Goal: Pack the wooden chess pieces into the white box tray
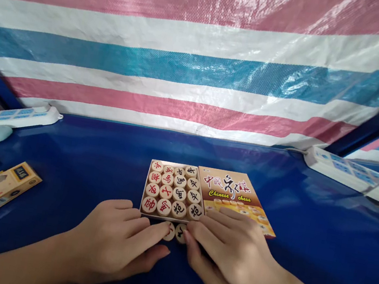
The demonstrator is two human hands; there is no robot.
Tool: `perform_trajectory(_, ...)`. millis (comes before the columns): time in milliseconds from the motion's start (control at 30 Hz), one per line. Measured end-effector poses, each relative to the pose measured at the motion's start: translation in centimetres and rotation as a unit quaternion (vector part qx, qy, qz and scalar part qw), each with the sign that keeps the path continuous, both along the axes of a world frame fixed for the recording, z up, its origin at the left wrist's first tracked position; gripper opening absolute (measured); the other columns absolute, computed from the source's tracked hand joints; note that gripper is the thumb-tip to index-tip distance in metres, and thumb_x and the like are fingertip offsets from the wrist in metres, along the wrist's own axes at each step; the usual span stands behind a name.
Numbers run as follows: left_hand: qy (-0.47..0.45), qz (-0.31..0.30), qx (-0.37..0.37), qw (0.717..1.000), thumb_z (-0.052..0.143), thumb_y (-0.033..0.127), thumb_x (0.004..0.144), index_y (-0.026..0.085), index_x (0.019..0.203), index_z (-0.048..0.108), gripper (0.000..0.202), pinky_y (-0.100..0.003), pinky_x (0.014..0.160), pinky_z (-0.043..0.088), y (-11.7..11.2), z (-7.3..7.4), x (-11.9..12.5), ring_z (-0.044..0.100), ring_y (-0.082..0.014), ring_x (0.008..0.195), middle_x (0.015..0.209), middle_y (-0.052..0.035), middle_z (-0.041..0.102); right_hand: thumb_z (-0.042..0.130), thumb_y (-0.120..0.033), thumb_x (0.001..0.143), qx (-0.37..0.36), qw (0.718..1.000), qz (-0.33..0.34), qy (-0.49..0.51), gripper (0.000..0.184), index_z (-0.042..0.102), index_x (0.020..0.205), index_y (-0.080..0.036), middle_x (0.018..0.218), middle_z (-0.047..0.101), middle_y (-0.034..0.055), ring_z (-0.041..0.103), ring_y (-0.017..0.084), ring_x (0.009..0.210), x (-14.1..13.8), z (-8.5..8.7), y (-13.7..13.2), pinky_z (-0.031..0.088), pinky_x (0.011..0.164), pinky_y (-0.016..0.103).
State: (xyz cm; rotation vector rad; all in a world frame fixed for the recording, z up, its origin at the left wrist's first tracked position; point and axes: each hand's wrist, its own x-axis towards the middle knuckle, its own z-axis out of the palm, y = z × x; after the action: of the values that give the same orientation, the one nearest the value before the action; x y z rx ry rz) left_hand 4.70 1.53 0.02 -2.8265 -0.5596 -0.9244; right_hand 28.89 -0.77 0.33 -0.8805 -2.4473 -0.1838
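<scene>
Pieces (179,233), lower centre: left hand (117,238), right hand (238,253) curled against them, grip unclear; uneven push may scatter them.

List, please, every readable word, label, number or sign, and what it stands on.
"Chinese chess": yellow, on the lid.
"中國": above it, before two stylised characters.
Lid's small corner mark: unreadable.
Chess pieces: red and black characters, too small for certainty.
Yellow carton: label too blurred.

Shows, in head view, left hand (114,236) and right hand (239,253) at two loose chess discs (180,234) before a disc-filled box (161,217), printed lid (230,191) alongside, on blue tabletop (80,157); striped sheeting (188,68) behind.
</scene>
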Motion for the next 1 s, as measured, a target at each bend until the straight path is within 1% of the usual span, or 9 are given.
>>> perform_trajectory(200,0.025,-0.021,-0.010,0.999,0.063,0.022,0.091,0.012,0.108,0.060,0.020,-0.031,0.046,0.032,-0.17,0.05,0.22,0.052,-0.0110,0.050,0.063,0.0044,0.060,0.051,-0.016,0.092,-0.015,0.999,0.011,-0.030,0.020,0.052,0.072,-0.018,0.064,0.053,-0.0012,0.044,0.014,0.059,0.39,0.00,0.08,0.031,0.058,0.034)
perform_trajectory(300,0.044,-0.045,-0.057,0.996,0.057,0.019,0.093,0.015,0.094,0.058,0.005,-0.031,0.046,0.031,-0.31,0.24,0.30,0.048,-0.0111,0.048,0.059,0.0048,0.056,0.050,-0.015,0.092,-0.017,0.999,0.037,-0.027,0.024,0.051,0.069,-0.019,0.060,0.050,-0.0016,0.042,0.013,0.056,0.28,0.20,-0.06,0.028,0.055,0.034)
perform_trajectory(400,0.052,-0.056,-0.086,0.993,0.058,0.023,0.091,0.017,0.087,0.055,0.008,-0.032,0.046,0.030,-0.36,0.52,0.16,0.047,-0.0122,0.048,0.060,0.0042,0.055,0.050,-0.017,0.092,-0.018,0.998,0.056,-0.028,0.027,0.049,0.065,-0.019,0.057,0.048,-0.0020,0.041,0.013,0.053,0.14,0.48,-0.01,0.026,0.052,0.034)
perform_trajectory(467,0.053,-0.049,-0.085,0.994,0.060,0.030,0.090,0.016,0.092,0.055,0.015,-0.032,0.046,0.030,-0.32,0.63,0.03,0.049,-0.0132,0.050,0.063,0.0033,0.056,0.052,-0.022,0.092,-0.020,0.998,0.056,-0.026,0.023,0.052,0.070,-0.019,0.059,0.051,-0.0016,0.044,0.013,0.054,0.11,0.60,0.07,0.028,0.052,0.034)
perform_trajectory(533,0.061,-0.028,-0.079,0.995,0.061,0.034,0.089,0.016,0.095,0.055,0.019,-0.032,0.046,0.030,-0.25,0.65,-0.01,0.051,-0.0141,0.051,0.064,0.0026,0.057,0.054,-0.025,0.093,-0.022,0.998,0.050,-0.022,0.013,0.059,0.083,-0.017,0.065,0.057,-0.0005,0.050,0.014,0.058,0.15,0.56,0.10,0.032,0.054,0.034)
perform_trajectory(633,0.074,-0.006,-0.073,0.995,0.061,0.034,0.088,0.018,0.085,0.054,0.018,-0.033,0.045,0.029,-0.23,0.59,0.08,0.051,-0.0143,0.049,0.061,0.0030,0.055,0.055,-0.029,0.094,-0.030,0.998,0.049,-0.039,0.015,0.061,0.097,-0.016,0.071,0.062,0.0005,0.055,0.016,0.063,0.23,0.29,0.01,0.037,0.057,0.035)
perform_trajectory(733,0.069,-0.013,-0.058,0.996,0.062,0.033,0.088,0.019,0.078,0.052,0.020,-0.033,0.045,0.027,-0.34,0.53,0.15,0.049,-0.0140,0.048,0.058,0.0035,0.054,0.053,-0.032,0.095,-0.045,0.995,0.062,-0.067,0.017,0.061,0.091,-0.017,0.067,0.061,0.0003,0.055,0.017,0.062,0.26,0.02,-0.09,0.036,0.056,0.035)
perform_trajectory(900,0.070,-0.012,-0.049,0.996,0.062,0.041,0.089,0.017,0.085,0.055,0.025,-0.033,0.045,0.028,-0.36,0.60,0.00,0.052,-0.0145,0.049,0.059,0.0028,0.055,0.054,-0.035,0.094,-0.034,0.994,0.073,-0.071,0.021,0.062,0.095,-0.016,0.065,0.060,0.0004,0.054,0.017,0.060,0.26,0.09,-0.05,0.034,0.055,0.035)
perform_trajectory(1000,0.089,-0.032,-0.065,0.993,0.060,0.038,0.090,0.018,0.083,0.054,0.022,-0.033,0.044,0.029,-0.18,0.68,-0.05,0.051,-0.0150,0.048,0.058,0.0028,0.055,0.054,-0.033,0.093,-0.030,0.994,0.072,-0.078,0.018,0.062,0.091,-0.017,0.063,0.060,-0.0003,0.053,0.016,0.057,0.22,0.28,0.00,0.032,0.053,0.035)
